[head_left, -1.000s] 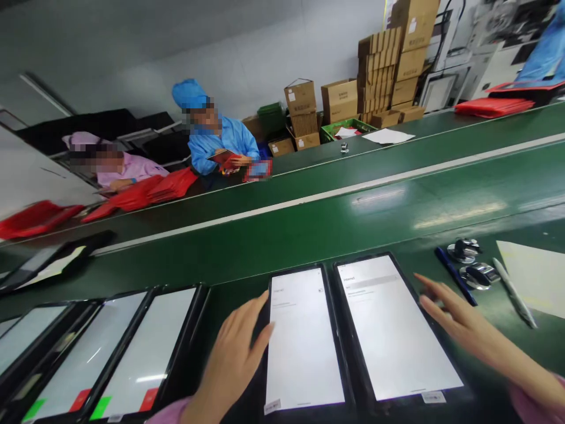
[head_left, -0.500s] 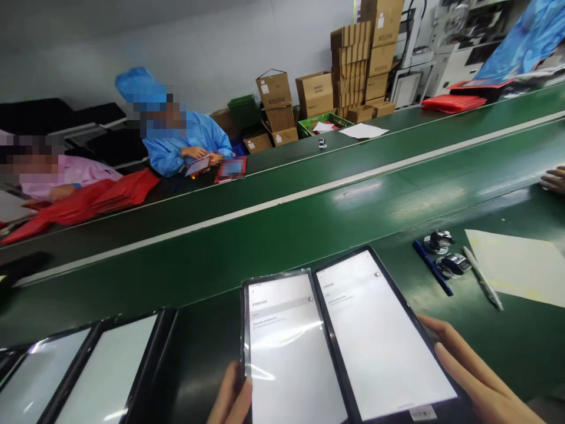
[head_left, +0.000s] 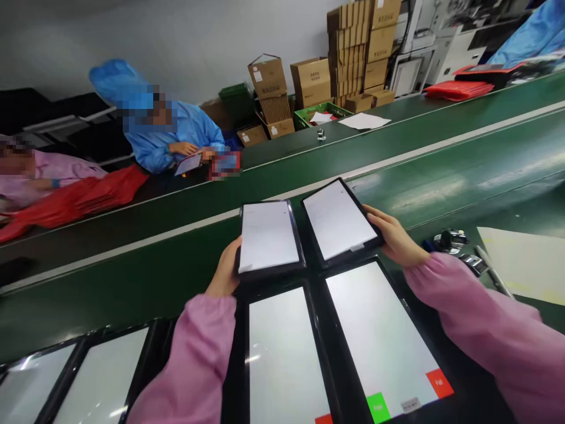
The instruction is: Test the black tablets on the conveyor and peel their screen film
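1. Left hand [head_left: 226, 268] gripped a black-cased tablet [head_left: 268, 237] by its left edge, over the green conveyor belt [head_left: 132, 277].
2. Right hand [head_left: 395, 238] clasped a second tablet [head_left: 336, 221] by its right edge.
3. More tablets [head_left: 379, 335] lay just below, along the belt's near edge.

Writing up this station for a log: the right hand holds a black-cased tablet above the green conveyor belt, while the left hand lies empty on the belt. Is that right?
No: the left hand is not empty; it holds a second black-cased tablet, as the head view shows. The right hand and its black-cased tablet are as you said.
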The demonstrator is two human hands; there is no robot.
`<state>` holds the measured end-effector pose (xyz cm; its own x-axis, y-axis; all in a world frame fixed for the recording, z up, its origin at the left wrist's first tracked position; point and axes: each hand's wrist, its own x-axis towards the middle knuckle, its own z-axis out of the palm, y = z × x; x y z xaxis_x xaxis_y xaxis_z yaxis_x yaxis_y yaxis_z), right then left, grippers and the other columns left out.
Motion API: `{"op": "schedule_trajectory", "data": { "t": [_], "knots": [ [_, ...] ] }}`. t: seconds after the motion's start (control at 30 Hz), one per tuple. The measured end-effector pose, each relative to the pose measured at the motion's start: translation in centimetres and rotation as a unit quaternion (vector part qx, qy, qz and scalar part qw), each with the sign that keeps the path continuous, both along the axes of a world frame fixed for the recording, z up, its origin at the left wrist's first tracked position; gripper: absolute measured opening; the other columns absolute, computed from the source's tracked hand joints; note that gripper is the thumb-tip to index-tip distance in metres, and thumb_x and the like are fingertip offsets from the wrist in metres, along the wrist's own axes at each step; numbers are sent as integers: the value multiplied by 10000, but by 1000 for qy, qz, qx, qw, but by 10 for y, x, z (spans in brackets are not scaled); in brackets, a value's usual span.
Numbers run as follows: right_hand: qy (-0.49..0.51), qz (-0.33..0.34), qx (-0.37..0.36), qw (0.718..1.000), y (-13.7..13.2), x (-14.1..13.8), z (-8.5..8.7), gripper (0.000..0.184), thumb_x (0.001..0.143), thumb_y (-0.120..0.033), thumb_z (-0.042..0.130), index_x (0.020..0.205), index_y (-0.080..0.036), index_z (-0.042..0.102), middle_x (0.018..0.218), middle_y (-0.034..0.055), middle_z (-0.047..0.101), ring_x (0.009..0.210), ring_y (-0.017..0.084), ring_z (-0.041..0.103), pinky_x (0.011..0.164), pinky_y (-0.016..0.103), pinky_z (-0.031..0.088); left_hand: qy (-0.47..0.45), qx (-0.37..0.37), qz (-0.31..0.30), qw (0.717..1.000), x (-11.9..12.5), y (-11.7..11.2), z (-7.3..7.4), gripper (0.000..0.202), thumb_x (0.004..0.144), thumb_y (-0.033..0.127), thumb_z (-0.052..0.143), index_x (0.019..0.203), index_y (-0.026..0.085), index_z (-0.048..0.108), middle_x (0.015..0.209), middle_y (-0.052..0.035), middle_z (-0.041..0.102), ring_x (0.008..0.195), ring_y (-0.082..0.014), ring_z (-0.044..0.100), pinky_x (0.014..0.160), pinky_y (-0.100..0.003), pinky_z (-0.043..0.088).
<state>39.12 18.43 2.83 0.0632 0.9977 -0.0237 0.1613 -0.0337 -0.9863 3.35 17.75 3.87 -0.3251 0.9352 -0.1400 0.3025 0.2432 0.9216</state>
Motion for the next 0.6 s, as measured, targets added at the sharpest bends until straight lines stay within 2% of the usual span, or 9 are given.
{"op": "schedule_trajectory", "data": {
  "t": [0.07,0.1,0.17,0.23,0.3,0.37,0.47,0.53,0.6],
  "knots": [
    [-36,17,18,999,39,-8,-14,558,949,-521,518,1378,-195,668,1201,118,767,1107,318,727,903,501,626,53,0,3,999,4,27,0,517,850,627,619,981,143,745,892,-134,766,915,-314,743,790,-421,618],
    [-60,21,33,997,49,-8,-19,529,944,-531,528,1327,-210,702,1219,120,760,1167,329,699,969,530,594,86,5,5,996,4,32,1,477,855,596,625,956,144,737,963,-153,770,1013,-332,732,862,-438,606],
    [-112,24,75,991,54,1,-23,473,922,-553,571,1236,-249,750,1315,116,721,1333,350,587,1120,581,475,150,25,6,988,0,23,5,418,868,549,597,982,171,733,1189,-169,746,1283,-368,626,1064,-478,520],
    [-163,41,113,979,41,20,-21,432,902,-564,606,1175,-275,776,1350,99,705,1385,355,532,1184,586,396,194,32,-19,980,-5,-6,8,431,869,552,545,1049,213,740,1317,-131,712,1407,-366,529,1190,-484,410],
    [-204,89,128,966,15,39,-17,390,895,-560,622,1090,-273,801,1203,96,766,1209,344,654,1087,553,496,206,3,-70,976,-7,-42,6,489,842,607,527,1079,246,757,1252,-98,750,1318,-360,611,1182,-498,424],
    [-235,141,129,953,-18,52,-13,360,901,-540,629,1019,-253,813,1068,99,791,984,313,724,896,492,589,215,-34,-136,966,-6,-75,-2,572,820,676,508,1101,251,769,1191,-91,778,1207,-360,683,1121,-511,488],
    [-271,183,151,933,-77,51,-8,289,948,-460,635,1036,-240,801,1110,111,777,1015,304,705,879,476,567,253,-44,-200,946,-1,-104,-18,707,847,753,407,1160,219,750,1274,-120,747,1260,-366,652,1126,-520,480],
    [-310,242,220,893,-122,39,-4,218,1015,-358,607,1091,-239,773,1122,97,765,1050,268,685,906,456,540,270,-39,-214,938,1,-110,-26,732,873,771,346,1146,219,741,1286,-127,736,1282,-360,629,1145,-505,459],
    [-350,315,303,829,-165,23,0,180,1058,-278,572,1067,-229,745,1089,68,757,1001,220,680,876,418,532,272,-43,-217,936,1,-111,-30,705,890,762,345,1132,228,737,1281,-123,731,1271,-357,626,1150,-502,450]
  ]
}}
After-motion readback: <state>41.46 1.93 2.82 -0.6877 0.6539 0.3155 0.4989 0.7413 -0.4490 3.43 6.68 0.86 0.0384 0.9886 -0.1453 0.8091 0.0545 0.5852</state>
